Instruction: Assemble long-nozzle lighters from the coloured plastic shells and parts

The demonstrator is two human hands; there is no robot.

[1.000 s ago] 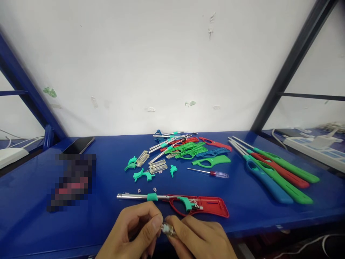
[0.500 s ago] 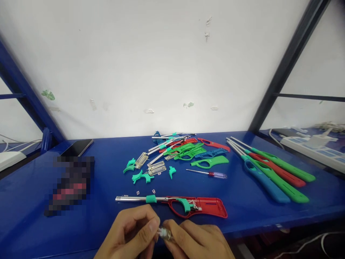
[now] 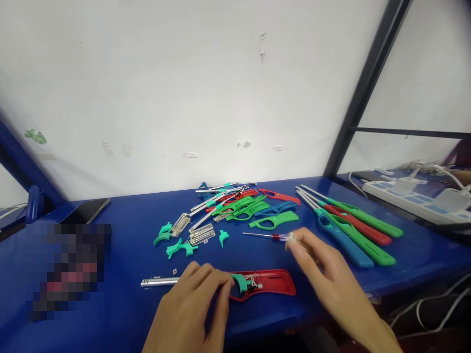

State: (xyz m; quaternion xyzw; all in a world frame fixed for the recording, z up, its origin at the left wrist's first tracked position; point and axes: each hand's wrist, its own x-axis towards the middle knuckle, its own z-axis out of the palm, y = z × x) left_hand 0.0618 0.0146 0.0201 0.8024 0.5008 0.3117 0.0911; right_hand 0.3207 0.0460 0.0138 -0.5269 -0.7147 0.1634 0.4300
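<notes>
My left hand (image 3: 195,306) is over the barrel of a red half-shell gas lighter (image 3: 277,283), its thumb and forefinger pressed together near the trigger guard. Whatever they hold, if anything, is hidden. The lighter lies open, showing a teal trigger (image 3: 242,283) and white wires; the hand covers part of its metal tube (image 3: 158,282). My right hand (image 3: 327,274) is closed beside the screwdriver (image 3: 263,236), covering the end of its clear handle. A pale tip (image 3: 291,236) shows at the fingertips, apparently of the clear fuel tank; the rest is within the hand.
Loose teal triggers (image 3: 223,238), clear tanks (image 3: 202,234), metal tubes and coloured shells (image 3: 274,220) lie in a pile behind. Several assembled lighters (image 3: 353,238) lie at the right. A phone (image 3: 86,211) and a pixelated dark item (image 3: 71,274) are at the left.
My hands were together in front of the lighter, around the clear tank. They have parted: the left went forward onto the lighter, the right moved right to the screwdriver's handle. The view turned right.
</notes>
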